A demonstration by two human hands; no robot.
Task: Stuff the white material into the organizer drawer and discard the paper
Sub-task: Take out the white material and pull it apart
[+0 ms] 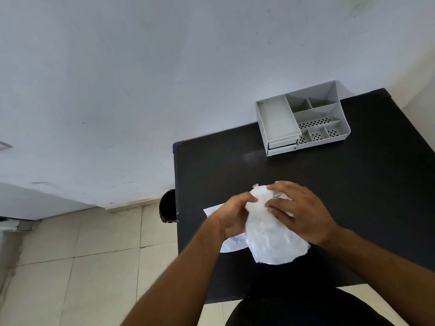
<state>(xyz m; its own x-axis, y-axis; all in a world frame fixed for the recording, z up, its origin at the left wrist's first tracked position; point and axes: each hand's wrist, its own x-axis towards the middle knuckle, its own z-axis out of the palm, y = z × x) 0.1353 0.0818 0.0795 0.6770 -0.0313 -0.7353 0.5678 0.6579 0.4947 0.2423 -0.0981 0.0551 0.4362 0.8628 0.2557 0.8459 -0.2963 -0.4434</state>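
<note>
A black desk (353, 196) stands against a pale, scuffed wall (164, 78), over a floor of cream tiles (82, 267). A dark round bin (168, 205) sits on the floor just beside the desk's left edge.

Near the desk's far right corner, close to the wall, rests the grey organizer (302, 118): a long open tray on its left side, divided compartments on its right, some with perforated bottoms. Two small drawers (282, 147) are stacked under the tray, facing the near edge; both look pushed in.

Both bare forearms reach in from the near edge and meet over the middle of the desk, toward its left half. The left hand (231, 215) curls its fingers onto the left side of the white material (270, 234), thumb at the top of the bundle. The right hand (303, 215) lies over the top right of it, fingers bent and pressing down. Each grip is closed on the bundle, which bunches at its far end and fans out flatter toward the near edge.

A sheet of paper (229, 245) with faint blue marks lies flat beneath, showing at the left of the bundle, close to the desk's left edge.

Bare black surface lies between the hands and the organizer, and along the right side.
</note>
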